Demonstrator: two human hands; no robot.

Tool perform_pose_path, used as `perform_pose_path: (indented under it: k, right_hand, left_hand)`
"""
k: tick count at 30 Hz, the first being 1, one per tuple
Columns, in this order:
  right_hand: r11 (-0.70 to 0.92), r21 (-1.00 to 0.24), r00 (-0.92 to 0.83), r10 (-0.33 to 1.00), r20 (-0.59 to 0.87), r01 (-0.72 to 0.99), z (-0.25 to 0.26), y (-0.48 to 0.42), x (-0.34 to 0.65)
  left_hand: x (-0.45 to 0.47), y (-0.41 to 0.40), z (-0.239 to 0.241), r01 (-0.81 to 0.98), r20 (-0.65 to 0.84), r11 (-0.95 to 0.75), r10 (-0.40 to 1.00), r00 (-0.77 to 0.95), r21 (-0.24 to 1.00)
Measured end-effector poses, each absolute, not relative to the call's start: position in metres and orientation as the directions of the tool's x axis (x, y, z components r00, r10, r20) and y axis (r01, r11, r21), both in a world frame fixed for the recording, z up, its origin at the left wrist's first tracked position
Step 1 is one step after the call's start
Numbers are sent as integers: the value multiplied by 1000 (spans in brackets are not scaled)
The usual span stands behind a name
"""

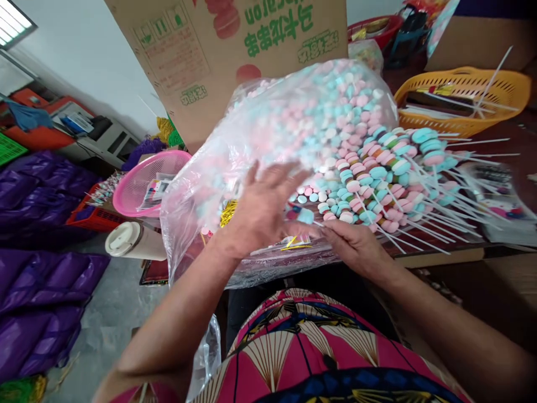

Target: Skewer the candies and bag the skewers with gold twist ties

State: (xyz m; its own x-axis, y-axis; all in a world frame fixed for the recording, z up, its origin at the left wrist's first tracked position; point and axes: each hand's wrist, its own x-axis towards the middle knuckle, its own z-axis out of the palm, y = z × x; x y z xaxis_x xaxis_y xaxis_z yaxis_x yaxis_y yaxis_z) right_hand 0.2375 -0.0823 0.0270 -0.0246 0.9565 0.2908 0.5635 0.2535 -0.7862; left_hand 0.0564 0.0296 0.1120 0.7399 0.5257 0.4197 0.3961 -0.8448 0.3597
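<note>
My right hand (352, 243) is closed in a pinch around a white stick with a light blue marshmallow candy piece (306, 216) on it and something red and dark beside that. Blurred by motion, my left hand (262, 210) has its fingers spread over the near side of a clear plastic bag (188, 190), its thumb close to the stick. Pink, blue and white candy pieces (335, 95) fill the bag and spill from its mouth. To the right lies a heap of finished-looking candy skewers (377, 173) with white sticks pointing right. Gold twist ties (229, 212) lie by my left wrist.
Behind the bag stands a cardboard box (168, 67). A yellow basket (461, 126) with sticks is at the back right, beyond plastic packets (499, 207). On the left are a pink basket (119, 193), a lidded cup (136, 240) and purple bundles (42, 296).
</note>
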Motion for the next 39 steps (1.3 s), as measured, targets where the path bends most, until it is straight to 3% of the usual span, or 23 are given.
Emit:
perform_pose_path:
  k: [2,3,4,6,8,10,14,21,25,29,33,36,39]
  right_hand:
    - [125,-943,41,989,144,309,24,-83,228]
    - [77,-980,29,996,83,185,22,-83,223]
    - [34,-997,-1,999,34,71,20,-83,217]
    - [-58,-990,-91,995,-47,-127,17,-85,206]
    - [-152,-954,-168,980,-111,-260,16,-87,195]
    - [-195,-932,-194,971,-140,-305,18,-85,186]
    - [-123,-973,-67,991,-112,-195,27,-69,177]
    - [80,-953,-60,996,66,291,33,-61,184]
    - [111,-953,-104,991,85,282,32,-68,178]
    - [117,-959,1,993,122,256,26,-63,170]
    - [22,-996,47,999,26,87,9,-52,176]
    - [-48,-999,-39,998,-48,9,0,-48,191]
    - [-31,-988,-70,997,-42,149,6,-49,209]
  left_hand:
    - [47,29,111,388,683,-735,670,290,556]
    - [44,30,108,299,662,-655,744,94,694]
    - [42,32,105,181,545,-550,834,78,815]
    - [44,36,100,-46,276,-273,939,206,961]
    - [53,38,98,-179,106,-51,944,311,982]
    - [66,35,96,-267,27,54,956,291,962]
    - [87,19,83,-339,-106,203,953,284,919]
    - [71,24,71,-411,-222,273,961,167,870]
    - [76,24,70,-437,-275,339,940,203,833]
    - [93,3,54,-397,-233,305,947,219,866]
    - [89,-23,37,-99,-144,167,967,212,981]
    - [61,-32,45,274,-7,-127,898,439,953]
    - [28,-21,74,413,93,-543,678,729,731]
